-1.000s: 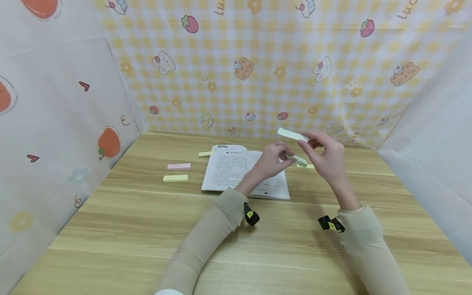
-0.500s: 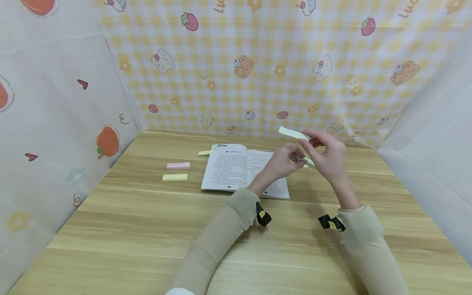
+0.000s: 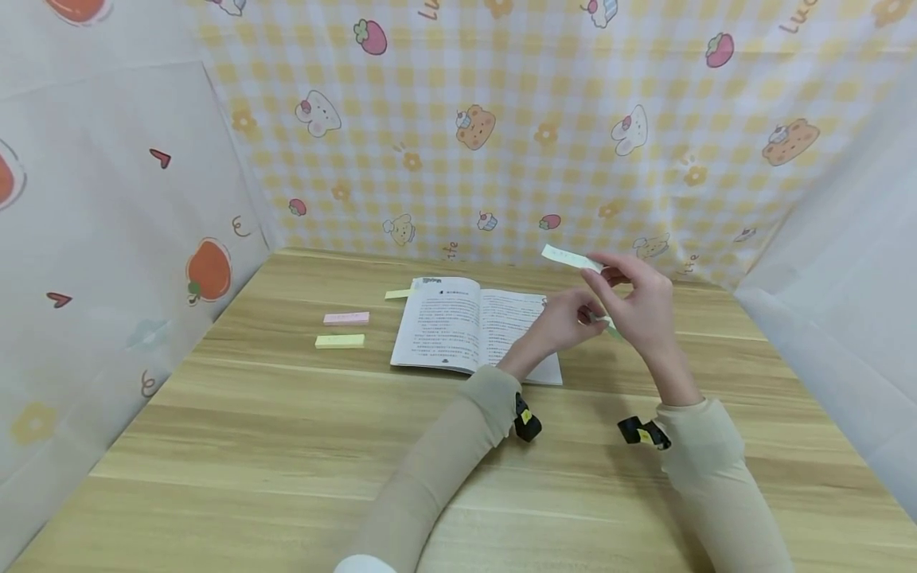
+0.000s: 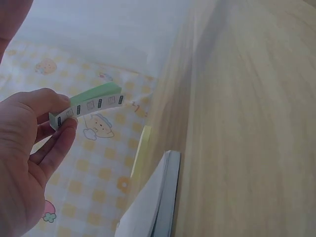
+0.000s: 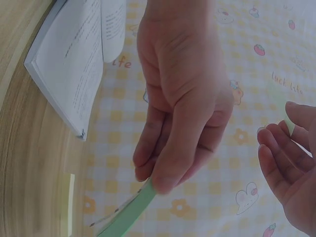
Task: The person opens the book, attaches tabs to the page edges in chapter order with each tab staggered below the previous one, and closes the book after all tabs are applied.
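My left hand (image 3: 566, 320) pinches a pad of green sticky notes (image 4: 94, 101) by one end. A white backing with small printed marks shows on the pad in the left wrist view. Higher and to the right, my right hand (image 3: 642, 301) holds a single pale green sticky note (image 3: 568, 256) between thumb and fingers, its free end pointing left. Faint writing is visible on that strip. Both hands are above the right side of an open book (image 3: 440, 330). The left hand and forearm cover part of its right page.
A yellow sticky note (image 3: 397, 294) sticks out from the book's left edge. Another yellow strip (image 4: 141, 153) lies by its right edge. Left of the book, a pink sticky note pad (image 3: 346, 318) and a yellow one (image 3: 340, 341) lie on the wooden table (image 3: 251, 446).
My left hand has moved right and slightly down with the green pad, passing below the right hand. The right hand stays nearly still with its strip.
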